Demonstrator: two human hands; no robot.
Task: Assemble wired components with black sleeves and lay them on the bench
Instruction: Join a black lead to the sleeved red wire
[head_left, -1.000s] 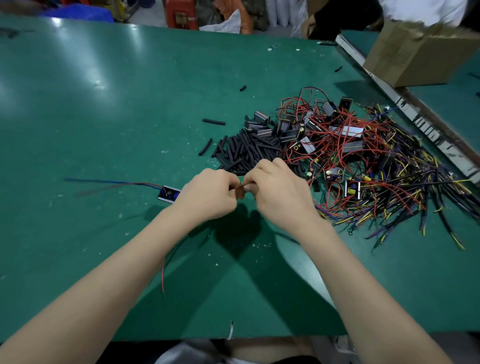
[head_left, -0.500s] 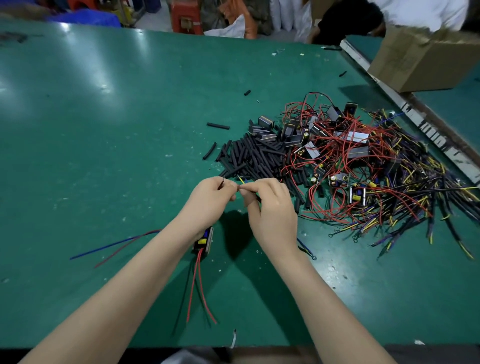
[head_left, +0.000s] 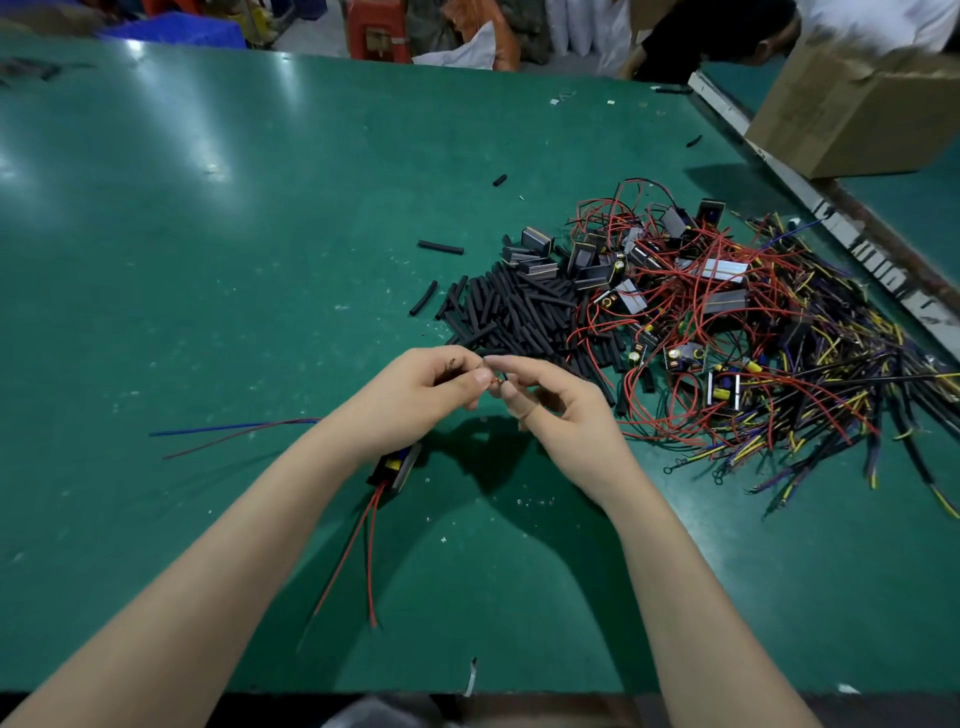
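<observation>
Frame centre: your left hand (head_left: 415, 395) and right hand (head_left: 556, 405) both pinch one wire end (head_left: 496, 382); its component (head_left: 397, 465) hangs under the left wrist. Keep the end steady, then thread a sleeve from the pile (head_left: 514, 317) above.

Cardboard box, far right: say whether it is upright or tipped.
Tipped. The cardboard box leans, one bottom edge lifted off the bench.

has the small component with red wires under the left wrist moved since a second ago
Yes. The small component with red wires swung from left of the left hand to below the wrist, nearer the green bench front edge.
</observation>
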